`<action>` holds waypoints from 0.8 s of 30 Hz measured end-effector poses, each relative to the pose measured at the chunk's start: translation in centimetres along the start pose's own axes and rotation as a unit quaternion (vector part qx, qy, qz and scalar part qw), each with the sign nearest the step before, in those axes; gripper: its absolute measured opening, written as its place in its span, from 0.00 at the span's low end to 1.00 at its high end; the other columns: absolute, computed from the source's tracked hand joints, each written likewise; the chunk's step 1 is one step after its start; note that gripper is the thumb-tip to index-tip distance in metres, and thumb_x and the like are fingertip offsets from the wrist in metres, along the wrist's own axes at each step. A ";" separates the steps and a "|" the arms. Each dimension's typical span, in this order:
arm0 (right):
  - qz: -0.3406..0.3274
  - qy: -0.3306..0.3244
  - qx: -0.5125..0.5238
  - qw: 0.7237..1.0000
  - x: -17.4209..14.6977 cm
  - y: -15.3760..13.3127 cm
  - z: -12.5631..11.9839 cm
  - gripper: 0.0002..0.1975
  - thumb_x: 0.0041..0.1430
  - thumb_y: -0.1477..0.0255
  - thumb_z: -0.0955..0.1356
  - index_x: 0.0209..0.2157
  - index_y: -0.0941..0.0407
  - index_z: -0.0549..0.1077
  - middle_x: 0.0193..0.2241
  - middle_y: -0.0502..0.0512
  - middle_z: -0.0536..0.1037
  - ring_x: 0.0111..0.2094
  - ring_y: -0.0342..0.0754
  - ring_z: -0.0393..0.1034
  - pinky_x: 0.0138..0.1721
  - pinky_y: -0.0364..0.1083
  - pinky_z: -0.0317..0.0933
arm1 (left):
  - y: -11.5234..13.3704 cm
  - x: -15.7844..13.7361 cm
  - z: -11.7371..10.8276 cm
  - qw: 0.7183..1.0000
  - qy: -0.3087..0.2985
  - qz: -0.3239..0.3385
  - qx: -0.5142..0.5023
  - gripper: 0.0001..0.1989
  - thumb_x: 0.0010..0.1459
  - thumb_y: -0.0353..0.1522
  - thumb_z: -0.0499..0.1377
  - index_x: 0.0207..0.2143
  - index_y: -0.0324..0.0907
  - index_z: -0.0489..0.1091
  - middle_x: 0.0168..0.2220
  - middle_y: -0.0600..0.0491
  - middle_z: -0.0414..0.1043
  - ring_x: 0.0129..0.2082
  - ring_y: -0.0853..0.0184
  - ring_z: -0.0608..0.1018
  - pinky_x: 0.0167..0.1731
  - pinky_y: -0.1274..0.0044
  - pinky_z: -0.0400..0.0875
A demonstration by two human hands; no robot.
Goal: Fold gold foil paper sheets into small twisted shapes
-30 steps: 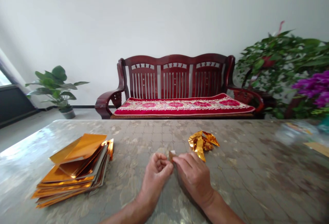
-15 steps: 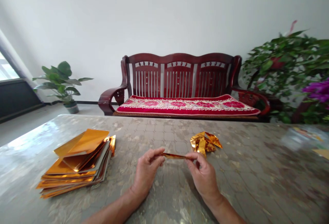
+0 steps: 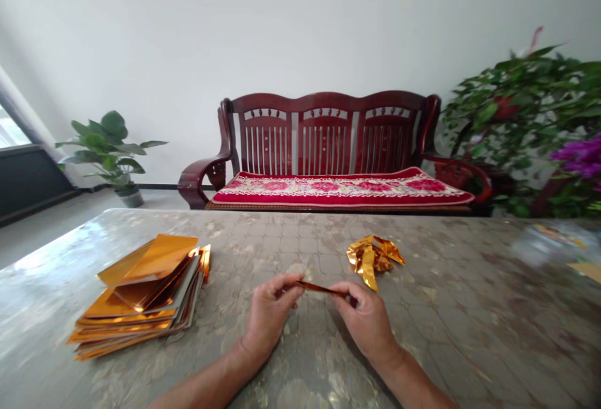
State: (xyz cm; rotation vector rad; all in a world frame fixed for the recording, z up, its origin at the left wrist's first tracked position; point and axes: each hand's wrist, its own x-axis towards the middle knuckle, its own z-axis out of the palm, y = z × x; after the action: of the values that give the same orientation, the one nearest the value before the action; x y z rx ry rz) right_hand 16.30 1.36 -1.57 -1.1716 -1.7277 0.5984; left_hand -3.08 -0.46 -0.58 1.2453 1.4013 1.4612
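Both hands are pinched onto the same little thing here: the left hand has thumb and forefinger closed on one end of a narrow folded gold foil strip, and the right hand pinches the other end, so the strip spans the gap between them, just above the table. Its long axis runs roughly 9 to 3 o'clock, tipped slightly down toward the right hand. Neither hand is nearer; each has an end. Count-wise: one strip in hand, one small clump of finished folded gold pieces at about 1 o'clock from the right hand, quite near, and one messy stack of gold sheets out at 9 o'clock from the left hand, well apart.
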 end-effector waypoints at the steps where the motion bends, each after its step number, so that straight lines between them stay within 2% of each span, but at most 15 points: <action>1: 0.006 -0.005 -0.002 1.000 0.0 0.0 0.0 0.07 0.56 0.69 0.67 0.30 0.53 0.79 0.26 0.51 0.79 0.28 0.47 0.71 0.30 0.43 0.61 | -0.1 0.0 0.0 1.000 -0.001 0.006 0.009 0.12 0.47 0.33 0.65 0.35 0.41 0.81 0.27 0.54 0.80 0.20 0.71 0.74 0.23 0.81 0.71; 10: 0.054 -0.064 -0.007 0.996 0.0 0.2 0.1 0.07 0.53 0.69 0.68 0.29 0.53 0.79 0.26 0.50 0.81 0.29 0.48 0.74 0.33 0.43 0.63 | -0.2 0.1 -0.8 0.994 -0.044 0.072 0.062 0.09 0.53 0.33 0.63 0.36 0.44 0.81 0.33 0.53 0.79 0.23 0.72 0.74 0.25 0.82 0.71; 16: 0.067 -0.083 -0.027 0.994 0.1 -0.5 -0.3 0.08 0.53 0.70 0.67 0.29 0.52 0.80 0.27 0.50 0.82 0.30 0.48 0.75 0.33 0.42 0.63 | -0.3 0.4 -1.0 0.988 -0.067 0.121 0.069 0.10 0.57 0.33 0.60 0.38 0.45 0.81 0.33 0.52 0.72 0.26 0.72 0.72 0.24 0.83 0.68; 20: 0.072 -0.083 -0.062 0.992 0.1 -0.9 -0.6 0.09 0.54 0.70 0.66 0.28 0.51 0.81 0.27 0.48 0.82 0.30 0.47 0.76 0.33 0.42 0.62 | -0.1 0.4 -0.9 0.990 -0.065 0.102 0.072 0.10 0.56 0.34 0.60 0.37 0.44 0.81 0.31 0.53 0.68 0.24 0.73 0.70 0.22 0.82 0.65; 24: 0.059 -0.070 -0.128 0.988 0.2 -1.2 -0.8 0.10 0.55 0.70 0.66 0.30 0.49 0.81 0.29 0.48 0.83 0.33 0.48 0.77 0.34 0.42 0.62 | 0.4 -0.1 -0.3 0.992 -0.082 0.037 0.085 0.12 0.55 0.36 0.59 0.36 0.40 0.80 0.26 0.55 0.67 0.20 0.73 0.68 0.20 0.81 0.63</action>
State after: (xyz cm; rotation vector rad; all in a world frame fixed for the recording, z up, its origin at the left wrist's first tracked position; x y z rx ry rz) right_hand 16.49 0.91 -0.20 -1.4489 -1.9067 0.5509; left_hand -3.32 -0.72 -0.20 1.5026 1.4034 1.2754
